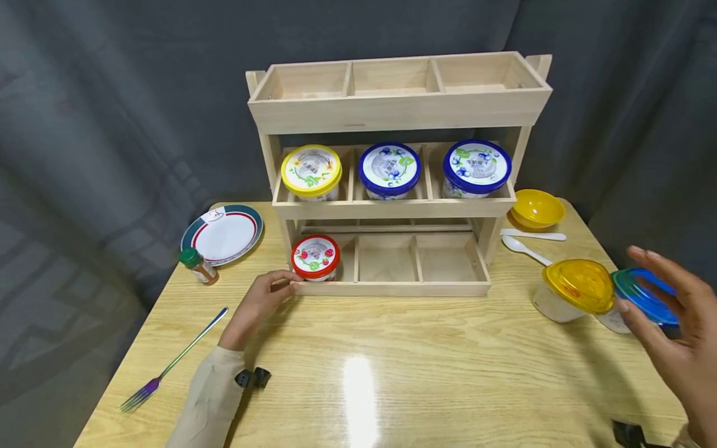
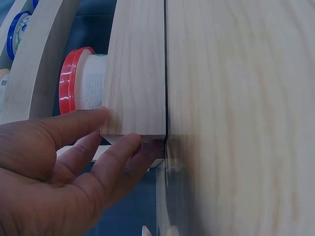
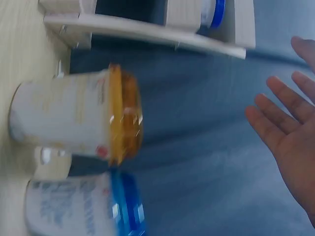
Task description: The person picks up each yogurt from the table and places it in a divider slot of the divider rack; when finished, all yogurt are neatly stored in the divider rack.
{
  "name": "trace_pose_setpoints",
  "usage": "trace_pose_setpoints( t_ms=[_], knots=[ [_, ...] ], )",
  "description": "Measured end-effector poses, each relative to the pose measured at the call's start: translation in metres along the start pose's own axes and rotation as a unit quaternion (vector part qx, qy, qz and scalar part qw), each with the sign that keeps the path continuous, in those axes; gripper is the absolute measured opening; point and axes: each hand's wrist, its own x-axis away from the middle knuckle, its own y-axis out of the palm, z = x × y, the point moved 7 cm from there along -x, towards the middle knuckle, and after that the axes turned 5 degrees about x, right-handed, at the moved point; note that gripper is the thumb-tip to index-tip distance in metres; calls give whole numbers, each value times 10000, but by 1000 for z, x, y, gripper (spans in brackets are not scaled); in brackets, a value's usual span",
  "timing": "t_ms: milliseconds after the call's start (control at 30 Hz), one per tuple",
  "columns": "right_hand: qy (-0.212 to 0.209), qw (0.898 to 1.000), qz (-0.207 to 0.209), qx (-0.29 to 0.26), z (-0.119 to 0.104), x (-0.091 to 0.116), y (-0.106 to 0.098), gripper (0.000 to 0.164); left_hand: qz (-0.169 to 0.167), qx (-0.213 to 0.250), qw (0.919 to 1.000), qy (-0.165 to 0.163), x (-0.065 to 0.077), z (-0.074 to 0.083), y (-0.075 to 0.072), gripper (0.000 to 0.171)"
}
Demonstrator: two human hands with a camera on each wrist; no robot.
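My left hand (image 1: 267,297) is at the lower left corner of a wooden three-tier rack (image 1: 392,289). Its thumb meets the front board's upper edge and the fingers bend around the end of the board, gripping that corner. Just behind, in the bottom left compartment, sits a tub with a red lid (image 1: 315,256). On the right, my right hand (image 1: 686,330) is raised with fingers spread and nothing in it. It overlaps a blue-lidded cup (image 1: 644,295) in the head view; beside that stands a yellow-lidded cup (image 1: 578,286). The right wrist view shows the hand apart from both cups.
A yellow-lidded tub (image 1: 311,171) and two blue-lidded tubs (image 1: 389,169) fill the middle tier. Left of the rack are a plate (image 1: 224,235), a green-capped spice jar (image 1: 198,266) and a fork (image 1: 173,361). A yellow bowl (image 1: 536,209) and two white utensils (image 1: 526,250) lie right.
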Motion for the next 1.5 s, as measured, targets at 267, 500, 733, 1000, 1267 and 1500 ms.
trace_pose_setpoints(
  t_ms=[267,500,733,1000,1267,1500],
  knots=[
    [528,9969,573,128,48,19,-19,47,38,-41,10000,-44,1,0,0,21],
    [1405,9853,886,403,86,40,-23,42,16,72,9999,-76,2,-1,-2,22],
    [2441,9614,985,806,117,59,-25,48,17,75,9998,-169,1,-2,-1,22],
    [3546,9257,438,1239,142,73,-18,57,15,75,9998,-191,-1,-3,-1,22],
    [4195,8974,291,1339,146,74,-13,58,12,153,9998,-135,0,0,-2,23],
    [4149,8999,809,1069,152,78,-14,55,-19,160,9998,-112,0,-1,0,23]
  ],
)
